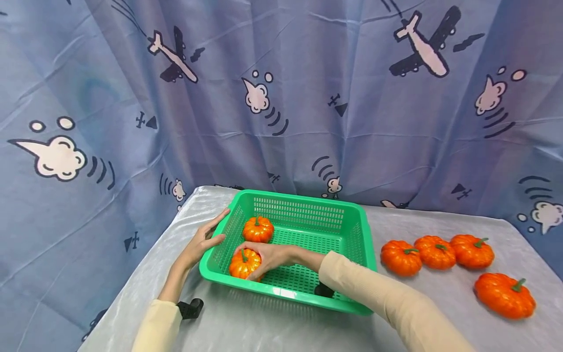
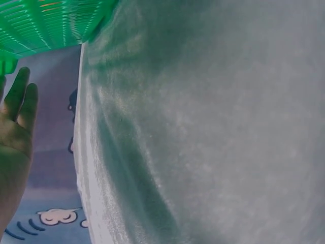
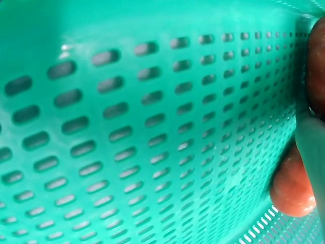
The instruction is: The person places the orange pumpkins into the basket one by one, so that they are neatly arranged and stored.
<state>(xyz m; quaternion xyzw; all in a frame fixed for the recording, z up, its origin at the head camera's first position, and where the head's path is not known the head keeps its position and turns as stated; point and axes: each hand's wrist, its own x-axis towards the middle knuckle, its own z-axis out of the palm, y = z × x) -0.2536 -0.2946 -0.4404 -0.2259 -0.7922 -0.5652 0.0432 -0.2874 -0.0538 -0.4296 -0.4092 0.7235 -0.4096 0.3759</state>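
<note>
A green plastic basket [image 1: 286, 292] with slotted sides stands on the table. Inside it, at the front left, my right hand [image 1: 274, 256] holds a small orange pumpkin [image 1: 243, 265] with thumb and fingers spread around it. A second pumpkin [image 1: 258, 231] sits behind that one, in the back left corner. My left hand [image 1: 201, 244] is at the basket's left rim, its fingers fairly straight. The left wrist view has the left hand [image 2: 15, 137] at its edge, below the basket wall [image 2: 51, 25]. Slotted basket wall [image 3: 152, 122] fills most of the right wrist view.
Right of the basket lie several more pumpkins: three in a row, such as the middle one [image 1: 435, 252], and another [image 1: 505, 296] nearer the front. A pale shiny cloth [image 1: 246, 327] covers the table. Behind hangs a blue curtain [image 1: 299, 137] printed with planes.
</note>
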